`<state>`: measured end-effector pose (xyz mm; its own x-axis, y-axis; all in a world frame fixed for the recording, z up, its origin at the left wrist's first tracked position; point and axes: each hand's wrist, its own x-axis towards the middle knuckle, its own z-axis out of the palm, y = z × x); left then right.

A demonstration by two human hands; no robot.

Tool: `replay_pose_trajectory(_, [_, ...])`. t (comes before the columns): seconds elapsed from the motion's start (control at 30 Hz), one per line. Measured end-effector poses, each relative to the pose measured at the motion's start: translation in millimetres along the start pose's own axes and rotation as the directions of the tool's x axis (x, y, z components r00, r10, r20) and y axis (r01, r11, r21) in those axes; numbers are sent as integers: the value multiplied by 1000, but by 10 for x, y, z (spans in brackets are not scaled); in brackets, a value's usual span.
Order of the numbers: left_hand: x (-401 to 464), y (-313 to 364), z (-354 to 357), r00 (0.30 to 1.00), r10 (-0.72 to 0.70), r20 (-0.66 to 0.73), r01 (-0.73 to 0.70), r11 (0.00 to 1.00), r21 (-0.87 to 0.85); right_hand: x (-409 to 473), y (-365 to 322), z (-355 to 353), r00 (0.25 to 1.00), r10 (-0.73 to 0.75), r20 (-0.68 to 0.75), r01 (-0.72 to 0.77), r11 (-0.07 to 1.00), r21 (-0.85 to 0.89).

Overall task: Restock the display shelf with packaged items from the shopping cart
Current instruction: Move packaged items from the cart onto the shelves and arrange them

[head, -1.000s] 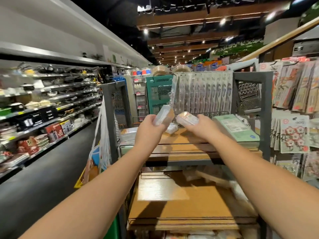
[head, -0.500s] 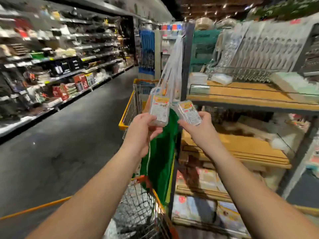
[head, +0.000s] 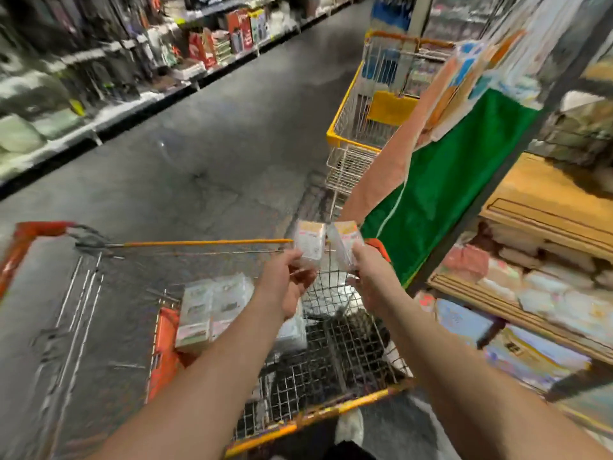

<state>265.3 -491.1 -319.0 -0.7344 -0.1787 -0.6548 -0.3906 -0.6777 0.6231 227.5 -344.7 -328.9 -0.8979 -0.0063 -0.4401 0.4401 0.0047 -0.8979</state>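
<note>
My left hand [head: 288, 284] grips a small clear packet with an orange-topped label [head: 310, 243]. Beside it, my right hand [head: 371, 277] holds a second packet of the same kind [head: 345, 240]. Both packets are raised over the wire shopping cart [head: 331, 366], whose orange rim runs across in front of me. Inside the cart, to the left of my hands, lies a stack of pale packaged items [head: 212, 310]. The wooden display shelf [head: 547, 200] stands at the right, with wrapped goods on its lower levels. The picture is blurred by motion.
A second cart with a yellow rim [head: 361, 104] stands further down the aisle. A green and orange cloth bag [head: 444, 180] hangs on the shelf's dark post. Stocked shelves [head: 99, 78] line the left side of the grey floor [head: 205, 154].
My view has swung down and left, from the shelf top to the cart. Both hands have come down with their packets from shelf height to above the cart.
</note>
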Motion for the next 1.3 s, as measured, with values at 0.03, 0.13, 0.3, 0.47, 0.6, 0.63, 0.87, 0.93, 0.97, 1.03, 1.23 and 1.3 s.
replay_pose_trajectory(0.03, [98,-90,-123,999,-27,-31,26,1000,-12,42,158,60,999,40,35,-40,999,13])
replay_pose_trajectory(0.13, [349,-354,-461,987,-87,-133,87,996,-9,210,623,147,983,163,82,-162,987,-10])
replay_pose_trajectory(0.3, [812,-674,-901,957,-140,-255,147,989,8,595,1297,299,924,354,147,-353,935,-31])
replay_pose_trajectory(0.47, [1245,-842,-1150,914,-162,-372,204,976,76,941,1676,443,861,452,235,-454,890,-47])
replay_pose_trajectory(0.6, [1552,-910,-1251,896,-155,-417,203,977,72,1272,1907,567,833,490,257,-484,871,-89])
replay_pose_trajectory(0.63, [1650,-923,-1277,891,-152,-427,199,978,68,1360,1951,622,832,499,245,-489,866,-104])
replay_pose_trajectory(0.87, [2115,-957,-1400,864,-151,-480,196,979,46,1843,2322,914,834,522,181,-510,853,-111])
replay_pose_trajectory(0.93, [2184,-983,-1429,848,-183,-497,218,976,13,1902,2409,966,853,499,151,-468,861,-202])
replay_pose_trajectory(0.97, [2217,-1000,-1434,840,-192,-508,216,976,-12,1908,2422,983,863,487,130,-445,858,-256])
replay_pose_trajectory(1.03, [2263,-1042,-1420,829,-201,-522,185,979,-82,1916,2455,1000,872,481,92,-433,845,-315])
replay_pose_trajectory(1.23, [2228,-1044,-1226,800,-261,-540,83,940,-332,1979,2506,1155,912,411,14,-366,827,-426])
replay_pose_trajectory(1.3, [2235,-1038,-1237,785,-263,-561,74,939,-337,2009,2491,1234,917,400,4,-343,791,-508])
